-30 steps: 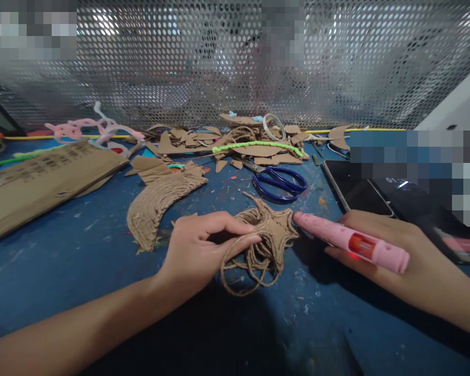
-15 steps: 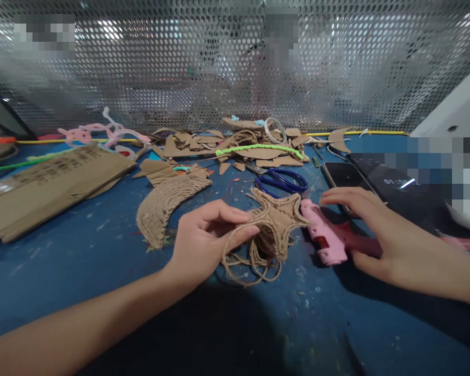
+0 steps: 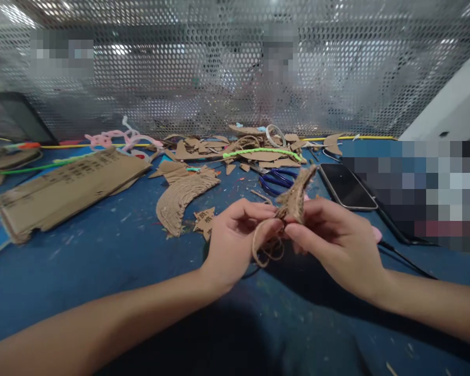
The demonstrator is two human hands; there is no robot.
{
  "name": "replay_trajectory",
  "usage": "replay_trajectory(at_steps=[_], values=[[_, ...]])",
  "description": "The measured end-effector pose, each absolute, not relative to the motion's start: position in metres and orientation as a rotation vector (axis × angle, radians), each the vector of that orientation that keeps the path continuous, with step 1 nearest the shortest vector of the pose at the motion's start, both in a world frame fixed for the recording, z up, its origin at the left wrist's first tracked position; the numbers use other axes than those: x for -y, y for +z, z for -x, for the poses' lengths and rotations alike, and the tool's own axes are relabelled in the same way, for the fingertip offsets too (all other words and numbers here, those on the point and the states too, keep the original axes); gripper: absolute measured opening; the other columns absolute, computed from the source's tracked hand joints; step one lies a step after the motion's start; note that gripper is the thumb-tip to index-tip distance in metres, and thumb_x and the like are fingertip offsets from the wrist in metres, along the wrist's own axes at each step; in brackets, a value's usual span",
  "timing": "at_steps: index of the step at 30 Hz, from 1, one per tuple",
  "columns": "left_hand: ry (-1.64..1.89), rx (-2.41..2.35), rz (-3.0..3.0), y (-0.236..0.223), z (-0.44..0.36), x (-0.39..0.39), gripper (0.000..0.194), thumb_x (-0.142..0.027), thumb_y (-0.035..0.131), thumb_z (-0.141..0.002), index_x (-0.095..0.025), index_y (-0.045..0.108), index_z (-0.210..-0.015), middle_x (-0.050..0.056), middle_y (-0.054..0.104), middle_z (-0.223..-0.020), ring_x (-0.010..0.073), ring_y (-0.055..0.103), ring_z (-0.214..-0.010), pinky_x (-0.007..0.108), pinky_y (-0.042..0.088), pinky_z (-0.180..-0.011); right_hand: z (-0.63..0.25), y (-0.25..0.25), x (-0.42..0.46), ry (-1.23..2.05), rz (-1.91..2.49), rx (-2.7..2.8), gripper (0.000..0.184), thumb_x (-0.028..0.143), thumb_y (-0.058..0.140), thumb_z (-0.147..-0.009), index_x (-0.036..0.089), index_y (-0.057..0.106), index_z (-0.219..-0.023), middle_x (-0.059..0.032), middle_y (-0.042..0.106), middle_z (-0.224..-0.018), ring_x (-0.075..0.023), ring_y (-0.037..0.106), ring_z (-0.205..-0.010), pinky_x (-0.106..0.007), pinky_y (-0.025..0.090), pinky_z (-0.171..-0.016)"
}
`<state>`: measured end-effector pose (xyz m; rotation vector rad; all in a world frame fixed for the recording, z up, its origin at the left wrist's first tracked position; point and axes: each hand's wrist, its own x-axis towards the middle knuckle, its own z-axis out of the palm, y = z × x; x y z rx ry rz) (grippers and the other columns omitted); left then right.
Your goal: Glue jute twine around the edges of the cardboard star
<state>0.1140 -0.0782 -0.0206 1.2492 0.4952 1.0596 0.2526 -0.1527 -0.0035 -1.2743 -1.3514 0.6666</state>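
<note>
A cardboard star edged with jute twine [image 3: 296,196] is held up, tilted nearly edge-on, between both my hands. My left hand [image 3: 235,243] pinches its lower left side, where a loose loop of twine [image 3: 255,245] hangs by the thumb. My right hand [image 3: 339,243] is closed on the star's lower right side with thumb and fingers. Behind the right hand, most of the pink glue gun [image 3: 376,234] is hidden. Blue-handled scissors [image 3: 276,180] lie just beyond the star. To the left are a twine-covered crescent [image 3: 180,201] and a small bare cardboard star [image 3: 204,222].
Cardboard scraps [image 3: 203,149] and a lime green strip [image 3: 262,151] lie along the perforated metal screen [image 3: 188,78]. A flat cardboard piece [image 3: 70,193] is at left. At right are a phone [image 3: 348,185] and a black cable [image 3: 407,258].
My right hand has left the glue gun and moved left onto the twine-edged star. The star has been lifted and turned from face-up to nearly edge-on. The small bare star now shows.
</note>
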Motion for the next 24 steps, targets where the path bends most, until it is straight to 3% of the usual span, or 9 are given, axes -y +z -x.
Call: replay_trajectory(at_steps=[5,10,15,21,24], values=[[1.190,-0.448,-1.509,-0.022,-0.111,0.082,0.013,-0.022,0.078,-0.070,-0.017,0.066,-0.070,0.005,0.071,-0.085,0.0142,0.069,-0.075,0.024,0.058,-0.067,-0.249,-0.016,0.151,0.664,1.157,1.238,0.020,0.021,0.065,-0.082,0.027,0.047,-0.088,0.0061,0.057,-0.072,-0.0073,0.054,-0.052,-0.019,0.046,-0.045],[1.196,-0.504,-1.647,-0.025,-0.110,0.082,0.008,-0.020,0.076,-0.072,-0.019,0.069,-0.075,0.005,0.070,-0.091,0.0140,0.069,-0.078,0.024,0.058,-0.067,-0.255,-0.017,0.149,0.611,1.220,1.246,0.032,0.027,0.063,-0.082,0.029,0.042,-0.107,-0.0020,0.059,-0.096,-0.0116,0.059,-0.062,-0.026,0.052,-0.051],[1.164,-0.526,-1.868,-0.021,-0.109,0.080,0.005,-0.024,0.071,-0.078,-0.022,0.073,-0.082,0.004,0.073,-0.089,0.0163,0.067,-0.085,0.027,0.057,-0.073,-0.265,-0.013,0.147,0.600,1.403,1.276,0.026,0.037,0.054,-0.089,0.025,0.048,-0.113,-0.0025,0.062,-0.079,-0.0153,0.060,-0.059,-0.030,0.052,-0.050],[1.170,-0.602,-1.987,-0.020,-0.106,0.080,0.008,-0.028,0.069,-0.080,-0.024,0.071,-0.087,0.001,0.062,-0.075,0.0105,0.056,-0.064,0.020,0.046,-0.053,-0.268,-0.003,0.148,0.635,1.390,1.227,0.022,0.037,0.056,-0.088,0.024,0.055,-0.105,-0.0045,0.069,-0.091,-0.0167,0.067,-0.067,-0.028,0.054,-0.050],[1.227,-0.653,-1.891,-0.022,-0.107,0.078,0.017,-0.029,0.072,-0.078,-0.023,0.066,-0.092,0.000,0.057,-0.079,0.0107,0.054,-0.069,0.019,0.045,-0.054,-0.268,-0.001,0.147,0.749,1.336,1.227,0.016,0.034,0.058,-0.087,0.025,0.057,-0.100,-0.0008,0.070,-0.078,-0.0145,0.066,-0.059,-0.028,0.056,-0.052]])
